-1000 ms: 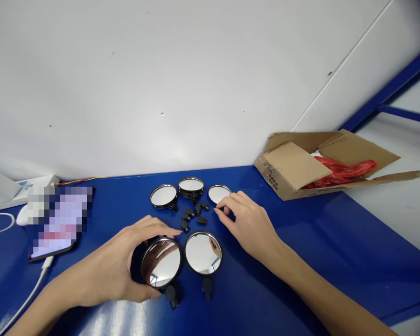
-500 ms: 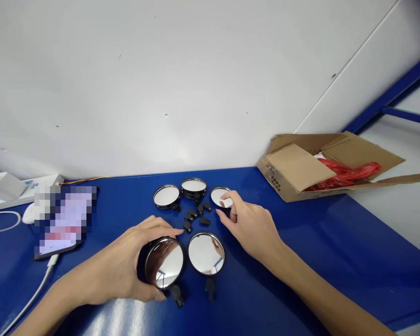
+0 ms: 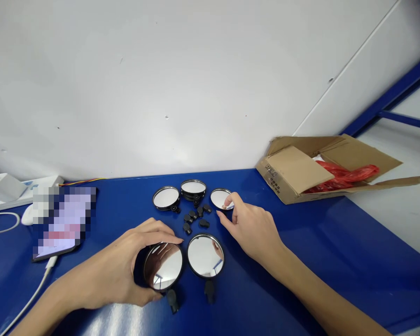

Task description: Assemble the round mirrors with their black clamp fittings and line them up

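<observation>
Round mirror (image 3: 164, 267) cupped in left hand (image 3: 105, 273), fingers wrapped around its rim; right hand (image 3: 252, 229) has shifted, narrowed, fingertips (image 3: 227, 203) now on far mirror (image 3: 217, 198), grip unclear, black fittings (image 3: 204, 223) just beside.

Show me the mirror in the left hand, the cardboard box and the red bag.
Round black-rimmed mirror (image 3: 163, 266), head view, on its glass face.
Open brown cardboard box (image 3: 297, 169), head view, on its folded flap.
Red plastic bag (image 3: 350, 171), head view, on its bunched middle.
</observation>
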Available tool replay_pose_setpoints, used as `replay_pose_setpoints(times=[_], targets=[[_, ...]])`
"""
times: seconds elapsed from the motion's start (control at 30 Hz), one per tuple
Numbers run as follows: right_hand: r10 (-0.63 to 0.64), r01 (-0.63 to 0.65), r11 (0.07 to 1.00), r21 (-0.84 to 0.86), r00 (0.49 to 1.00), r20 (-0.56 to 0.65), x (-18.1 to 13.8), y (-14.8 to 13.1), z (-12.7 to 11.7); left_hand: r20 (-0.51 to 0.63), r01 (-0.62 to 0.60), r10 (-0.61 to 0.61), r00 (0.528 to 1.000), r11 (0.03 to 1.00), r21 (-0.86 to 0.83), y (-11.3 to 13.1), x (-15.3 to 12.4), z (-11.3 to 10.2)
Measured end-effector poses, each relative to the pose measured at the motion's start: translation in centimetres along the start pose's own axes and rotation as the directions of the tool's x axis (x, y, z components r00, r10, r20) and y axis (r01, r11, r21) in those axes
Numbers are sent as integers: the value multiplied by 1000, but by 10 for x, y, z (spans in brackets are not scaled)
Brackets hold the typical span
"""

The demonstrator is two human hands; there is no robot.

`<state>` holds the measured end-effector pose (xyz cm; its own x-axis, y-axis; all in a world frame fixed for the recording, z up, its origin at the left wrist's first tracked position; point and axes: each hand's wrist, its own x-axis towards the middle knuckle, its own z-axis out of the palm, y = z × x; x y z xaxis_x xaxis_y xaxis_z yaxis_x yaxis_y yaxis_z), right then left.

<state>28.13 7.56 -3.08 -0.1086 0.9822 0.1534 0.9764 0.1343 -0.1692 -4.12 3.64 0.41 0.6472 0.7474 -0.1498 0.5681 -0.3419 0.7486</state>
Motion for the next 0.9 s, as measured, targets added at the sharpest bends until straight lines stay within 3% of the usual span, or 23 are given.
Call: replay_pose_setpoints(times=[0.3,0.6,0.9], targets=[[-35,32,999,-18,975,-221,-4,4,3,-14,6,-6,1000,1000,6,0,-1,-2],[-32,64,992,110,963,-269,-2,14,8,-22,57,-57,998,998,-3,-6,-6,-2],[-4,127,944,306,927,-375,6,18,5,-155,27,-28,988,1000,-9,-14,-12,0]])
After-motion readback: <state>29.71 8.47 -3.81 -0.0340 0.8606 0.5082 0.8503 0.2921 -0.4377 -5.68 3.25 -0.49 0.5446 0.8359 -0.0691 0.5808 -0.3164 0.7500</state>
